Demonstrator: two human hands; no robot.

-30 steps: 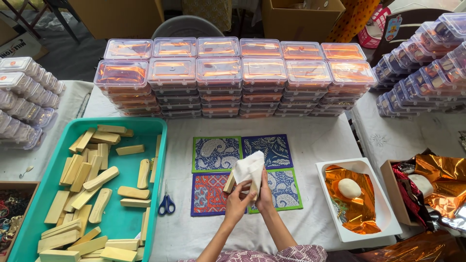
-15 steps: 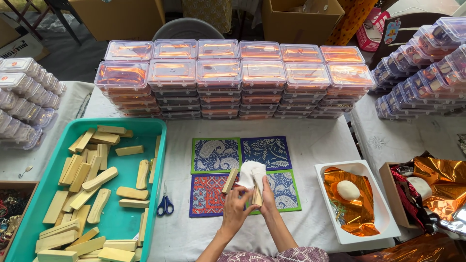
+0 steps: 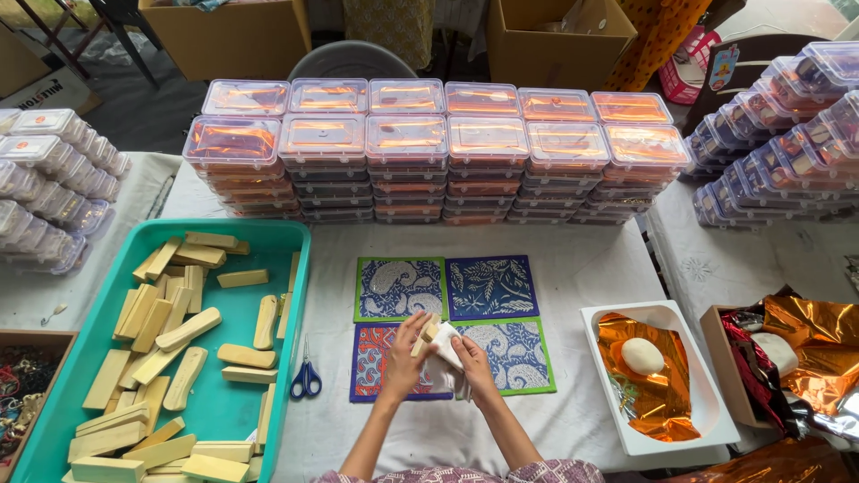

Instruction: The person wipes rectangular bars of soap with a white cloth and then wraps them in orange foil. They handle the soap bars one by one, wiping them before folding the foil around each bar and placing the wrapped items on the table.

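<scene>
Together, the left hand [image 3: 404,353] pinched a wood block [image 3: 427,333] and the right hand [image 3: 472,362] gripped white cloth [image 3: 447,347] above the cards [image 3: 401,288], best wrapped snugly, corners tucked.

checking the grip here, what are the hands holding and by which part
The left hand pinches the upper end of a pale wooden block. The right hand grips the white cloth wrapped around its lower part.

White-clothed desk [image 3: 573,268]. Stacked lidded boxes [image 3: 438,152] at 12 o'clock; teal tray [image 3: 234,394] at 9; scissors [image 3: 306,380] beside; four patterned mats [image 3: 488,288] centre; white tray [image 3: 707,413] at 4.
</scene>
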